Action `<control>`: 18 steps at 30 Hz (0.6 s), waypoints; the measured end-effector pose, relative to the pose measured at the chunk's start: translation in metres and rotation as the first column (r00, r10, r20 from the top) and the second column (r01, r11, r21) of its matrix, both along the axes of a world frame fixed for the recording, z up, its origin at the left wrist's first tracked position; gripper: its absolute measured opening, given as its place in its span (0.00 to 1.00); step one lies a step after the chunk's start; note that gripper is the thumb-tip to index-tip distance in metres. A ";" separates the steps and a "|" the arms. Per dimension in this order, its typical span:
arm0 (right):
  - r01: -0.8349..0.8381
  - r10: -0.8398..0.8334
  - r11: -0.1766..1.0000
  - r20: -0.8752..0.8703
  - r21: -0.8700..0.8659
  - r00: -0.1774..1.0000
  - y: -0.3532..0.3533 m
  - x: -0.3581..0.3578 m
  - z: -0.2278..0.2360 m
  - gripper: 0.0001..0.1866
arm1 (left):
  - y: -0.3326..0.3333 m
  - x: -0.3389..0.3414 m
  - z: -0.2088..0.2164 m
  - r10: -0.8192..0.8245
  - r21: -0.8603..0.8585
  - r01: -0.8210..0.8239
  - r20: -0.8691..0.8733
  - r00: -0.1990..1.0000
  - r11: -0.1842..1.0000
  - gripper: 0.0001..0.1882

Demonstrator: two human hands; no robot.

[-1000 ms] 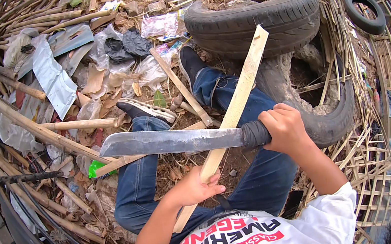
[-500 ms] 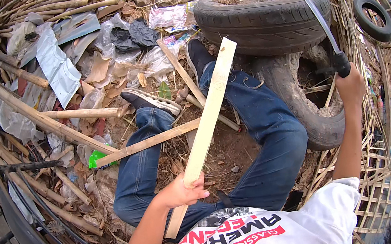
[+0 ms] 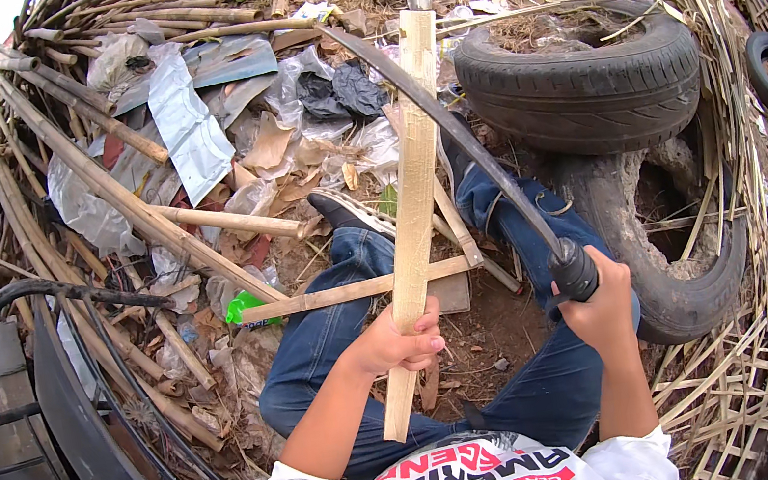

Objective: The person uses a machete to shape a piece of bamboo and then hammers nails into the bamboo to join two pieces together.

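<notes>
The left hand was closed around the lower part of a pale wooden slat, holding it upright and tilted away over the person's lap, its far end reaching up toward the litter beyond the knees. The right hand was clenched on the dark handle of a long curved machete, whose blade swept up and leftward, crossing in front of the slat near its top; whether the edge touched the wood could not be told. The slat looked whole along the length in view, with no cut, split or shaving to be seen, so the chopping seemed barely begun and most of the work left. The person sat on bare earth in blue jeans, legs stretched out, with a second thin wooden strip lying across them. A worn car tyre lay just beyond the right knee, and bamboo poles, crumpled plastic sheeting and dry scraps were heaped to the left.
</notes>
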State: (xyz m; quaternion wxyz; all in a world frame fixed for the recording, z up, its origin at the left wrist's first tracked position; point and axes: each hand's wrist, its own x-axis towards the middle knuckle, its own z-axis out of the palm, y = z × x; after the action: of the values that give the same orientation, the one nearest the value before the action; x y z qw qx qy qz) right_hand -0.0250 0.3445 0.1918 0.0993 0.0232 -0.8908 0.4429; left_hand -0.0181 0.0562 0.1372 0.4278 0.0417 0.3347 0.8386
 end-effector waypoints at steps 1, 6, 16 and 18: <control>-0.049 0.053 0.998 -0.079 0.051 0.996 -0.006 -0.004 -0.003 0.14 | -0.002 0.000 0.003 -0.024 -0.002 0.024 0.003 1.000 1.000 0.19; -0.330 0.429 0.884 -0.294 0.332 0.854 -0.018 -0.022 0.001 0.24 | -0.002 0.019 0.006 -0.206 0.164 0.206 -0.018 0.978 0.965 0.20; -0.141 0.537 0.713 -0.405 0.687 0.740 0.025 -0.091 0.016 0.23 | -0.002 0.039 -0.014 -0.313 0.214 0.280 0.138 0.940 0.936 0.23; 0.069 0.266 0.745 -0.390 0.663 0.881 0.059 -0.112 0.022 0.18 | -0.007 0.048 -0.024 -0.330 0.208 0.299 0.133 0.935 0.931 0.23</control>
State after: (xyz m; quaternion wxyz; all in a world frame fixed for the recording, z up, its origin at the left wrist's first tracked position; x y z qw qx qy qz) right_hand -0.1370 0.4034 0.2139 0.2688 0.2096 -0.9362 0.0857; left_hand 0.0295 0.0488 0.1133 0.5774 0.0643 0.2076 0.7870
